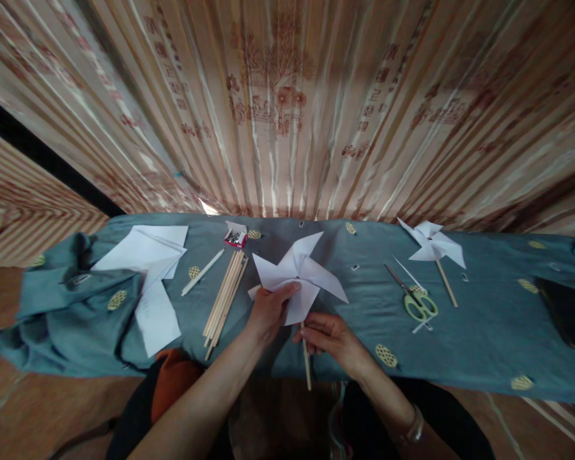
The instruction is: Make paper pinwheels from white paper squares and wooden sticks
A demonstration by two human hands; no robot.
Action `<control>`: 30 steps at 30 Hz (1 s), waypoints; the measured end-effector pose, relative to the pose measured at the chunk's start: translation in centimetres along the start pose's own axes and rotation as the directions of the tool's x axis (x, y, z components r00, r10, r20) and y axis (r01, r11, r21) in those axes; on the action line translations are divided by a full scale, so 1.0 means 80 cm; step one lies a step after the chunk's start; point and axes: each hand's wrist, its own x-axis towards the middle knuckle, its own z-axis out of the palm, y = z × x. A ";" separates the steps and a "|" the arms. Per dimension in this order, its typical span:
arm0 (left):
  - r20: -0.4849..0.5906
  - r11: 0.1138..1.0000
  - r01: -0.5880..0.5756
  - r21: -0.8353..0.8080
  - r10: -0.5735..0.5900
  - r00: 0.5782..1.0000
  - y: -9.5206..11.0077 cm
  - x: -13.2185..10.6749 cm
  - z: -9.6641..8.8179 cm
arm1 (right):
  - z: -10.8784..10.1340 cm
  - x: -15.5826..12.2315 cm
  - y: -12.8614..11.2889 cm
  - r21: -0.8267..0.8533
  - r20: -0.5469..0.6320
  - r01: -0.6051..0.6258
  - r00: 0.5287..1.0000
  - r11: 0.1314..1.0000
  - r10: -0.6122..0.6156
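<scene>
A white paper pinwheel (311, 271) on a thin wooden stick (307, 367) is held over the cloth in front of me. My left hand (271, 311) grips the paper from the left, its thumb close to the dark pin at the centre. Lower down, my right hand (329, 337) pinches the stick just under the blades. Left of the pinwheel lie several loose wooden sticks (226, 297) in a bundle. Beyond them stands an open small red box (236, 237) of metal pins. The fingers behind the paper are hidden.
Another pinwheel (429, 241), green-handled scissors (419, 305) and paper scraps lie to the right. A dark phone (565, 313) is farther right. A white pen (202, 273) and white paper sheets (158, 306) lie left on the grey-green cloth (483, 345). A curtain (287, 160) hangs behind.
</scene>
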 end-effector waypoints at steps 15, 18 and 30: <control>-0.044 0.998 -0.044 -0.053 0.042 0.998 0.008 0.006 0.000 | 0.013 0.010 -0.005 -0.083 -0.031 0.056 0.998 0.995 -0.059; -0.049 0.997 -0.048 -0.060 0.046 0.998 0.009 0.007 0.000 | 0.014 0.011 -0.005 -0.108 -0.050 0.060 0.997 0.992 -0.066; -0.076 0.993 -0.075 -0.092 0.068 0.995 0.011 0.012 -0.001 | 0.021 0.011 -0.002 -0.225 -0.089 0.115 0.986 0.968 -0.138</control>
